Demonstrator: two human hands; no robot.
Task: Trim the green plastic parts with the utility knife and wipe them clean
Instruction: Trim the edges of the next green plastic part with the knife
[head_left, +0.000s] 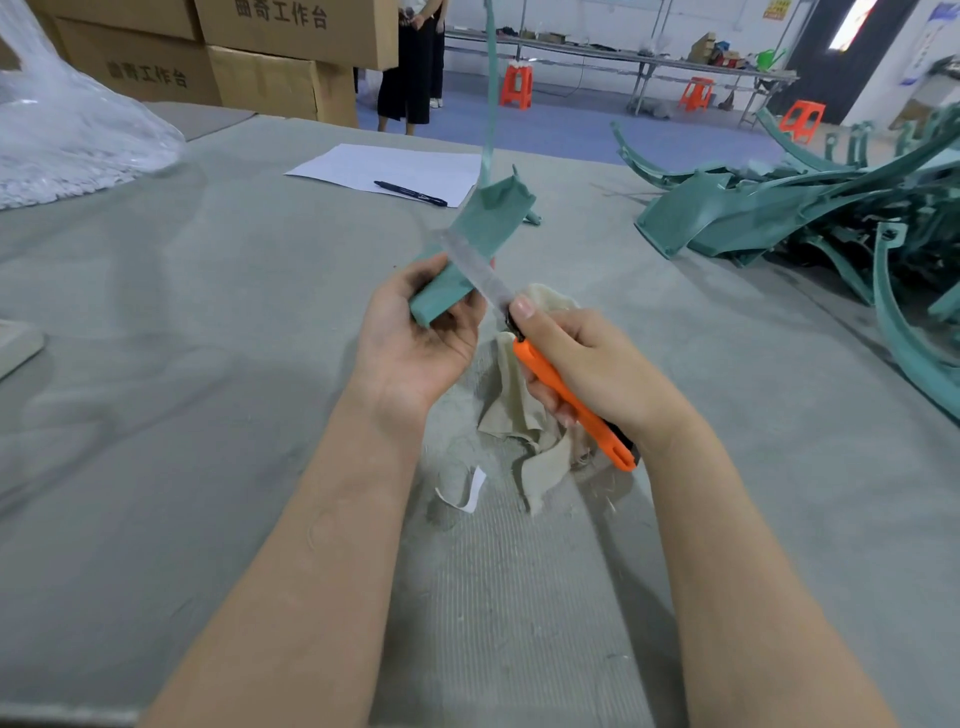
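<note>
Above the beige rag (524, 410), the orange utility knife (566, 400) is clenched in the right hand (587, 358), thumb (522, 306) braced by the blade (475, 270), likely for control. Just beyond the rag, the green plastic part (478, 234) is gripped by the left hand (415, 338), steadied against the blade.

Two cardboard boxes (296, 31) at the back each bear the printed characters 曲奇工作台
</note>
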